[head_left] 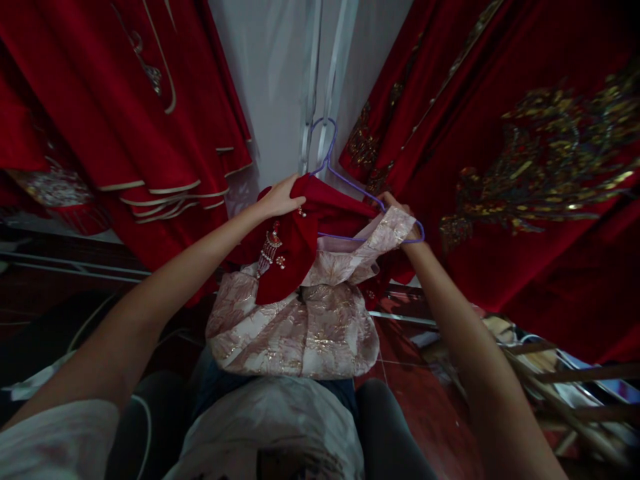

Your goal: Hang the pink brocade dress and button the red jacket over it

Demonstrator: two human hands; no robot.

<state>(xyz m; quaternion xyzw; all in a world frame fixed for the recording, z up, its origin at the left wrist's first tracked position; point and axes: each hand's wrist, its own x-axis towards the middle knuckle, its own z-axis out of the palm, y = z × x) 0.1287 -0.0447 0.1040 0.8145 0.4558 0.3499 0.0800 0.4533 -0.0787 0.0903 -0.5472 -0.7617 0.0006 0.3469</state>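
A purple hanger (327, 143) hooks at a metal upright in front of me. It carries a red velvety garment (293, 260) with beaded ornaments, and the strap of a pale pink brocade dress (295, 330) with gold threads. My left hand (285, 198) closes on the red cloth at the hanger's left shoulder, thumb on top. At the other end, my right hand (395, 207) is curled around the pink strap, with the hanger's tip crossing near my wrist. Some right fingers are hidden behind the strap. The dress's lower part bunches above my lap.
Red garments with pale trim (165, 160) hang at left; a red garment with gold sequins (540, 160) hangs at right. Metal rails (75, 263) run low behind. A wooden frame (545, 380) stands at lower right on the red tiled floor (415, 407).
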